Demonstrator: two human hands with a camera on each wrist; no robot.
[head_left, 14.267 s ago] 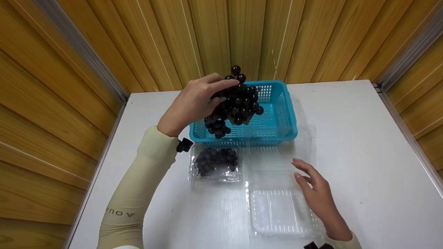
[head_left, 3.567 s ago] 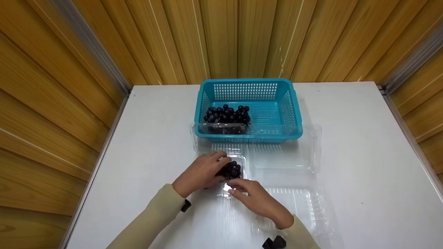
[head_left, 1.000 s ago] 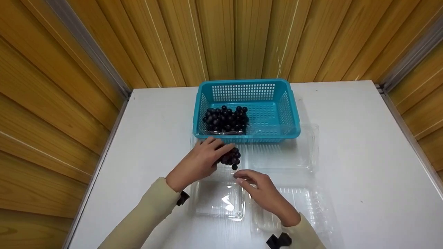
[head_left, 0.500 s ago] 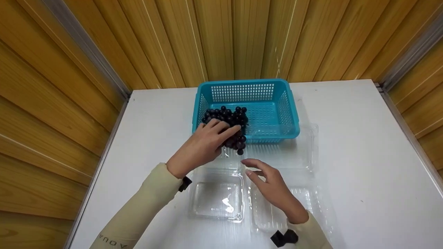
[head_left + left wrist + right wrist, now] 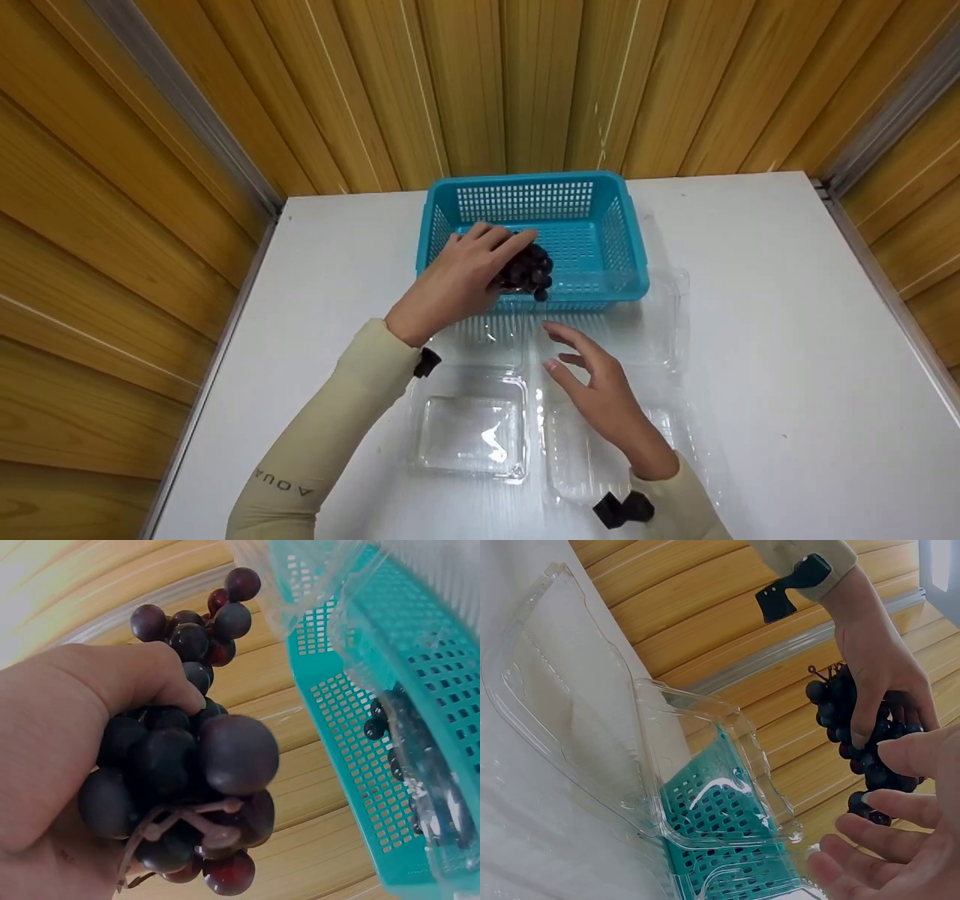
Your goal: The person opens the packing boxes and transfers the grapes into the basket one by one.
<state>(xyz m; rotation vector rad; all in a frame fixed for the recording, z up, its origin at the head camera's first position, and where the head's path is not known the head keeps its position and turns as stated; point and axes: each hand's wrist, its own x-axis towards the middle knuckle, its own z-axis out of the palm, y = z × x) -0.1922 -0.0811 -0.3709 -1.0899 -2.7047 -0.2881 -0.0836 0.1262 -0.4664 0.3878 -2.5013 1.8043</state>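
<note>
My left hand (image 5: 469, 266) grips a bunch of dark grapes (image 5: 527, 271) above the front left part of a teal plastic basket (image 5: 581, 244). In the left wrist view, the thumb presses on the bunch (image 5: 169, 765), and a brown stem shows between the berries. More dark grapes (image 5: 375, 727) lie inside the basket, partly behind clear plastic. My right hand (image 5: 607, 386) hovers over the right clear container with its fingers apart and holds nothing. In the right wrist view, the right fingers (image 5: 885, 840) are close to the grapes, but contact cannot be made out.
Two clear plastic clamshell containers stand side by side in front of the basket: the left one (image 5: 471, 435) and the right one (image 5: 592, 465). Their raised lids reach the basket's front wall. Wood-look panels (image 5: 540, 90) rise behind the white table (image 5: 765, 337).
The left hand has lifted the grape bunch out of the left container and carried it forward to the basket. The right hand has shifted forward and to the right, its fingers spreading.
</note>
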